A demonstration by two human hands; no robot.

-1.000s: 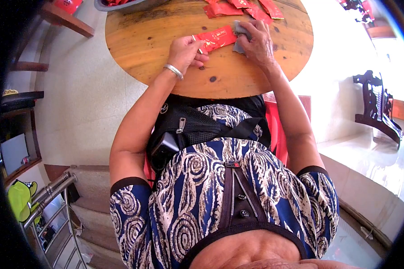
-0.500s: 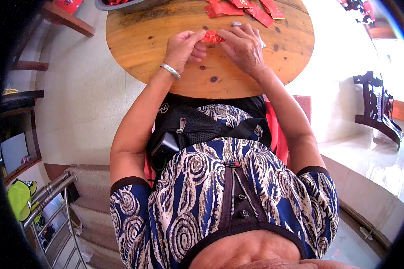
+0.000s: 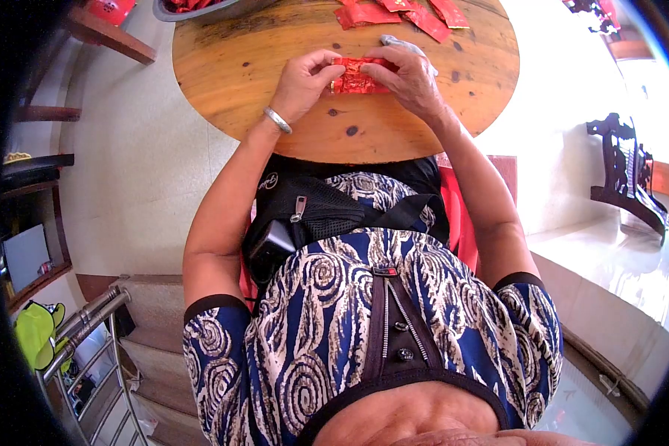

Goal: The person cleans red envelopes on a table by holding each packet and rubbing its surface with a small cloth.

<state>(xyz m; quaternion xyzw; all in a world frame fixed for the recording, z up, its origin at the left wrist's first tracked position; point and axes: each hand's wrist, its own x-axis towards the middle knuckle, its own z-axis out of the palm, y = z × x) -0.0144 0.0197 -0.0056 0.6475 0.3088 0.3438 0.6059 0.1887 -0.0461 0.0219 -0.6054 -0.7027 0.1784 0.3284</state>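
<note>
Between my hands, just above the round wooden table [image 3: 267, 111], is a shiny red packet [image 3: 358, 80] with gold markings. My left hand [image 3: 305, 80] pinches its left edge between thumb and fingers, and a silver bracelet circles that wrist. On the other side, my right hand [image 3: 409, 78] grips the packet's upper right part with thumb and fingers. A crumpled greyish-white cloth or wrapper [image 3: 403, 42] shows behind my right hand, partly hidden by it. Farther back on the table lie several similar red packets [image 3: 426, 24].
A grey basin [image 3: 223, 12] holding red packets stands at the table's far left edge. Dark wooden furniture [image 3: 111, 33] is at left, with a metal railing [image 3: 97, 316] beside steps. A carved dark chair [image 3: 624, 175] stands at right.
The red packet has turned so that more of its broad face shows below my fingers. My left hand's fingers have drawn in to its edge; my right hand has shifted slightly.
</note>
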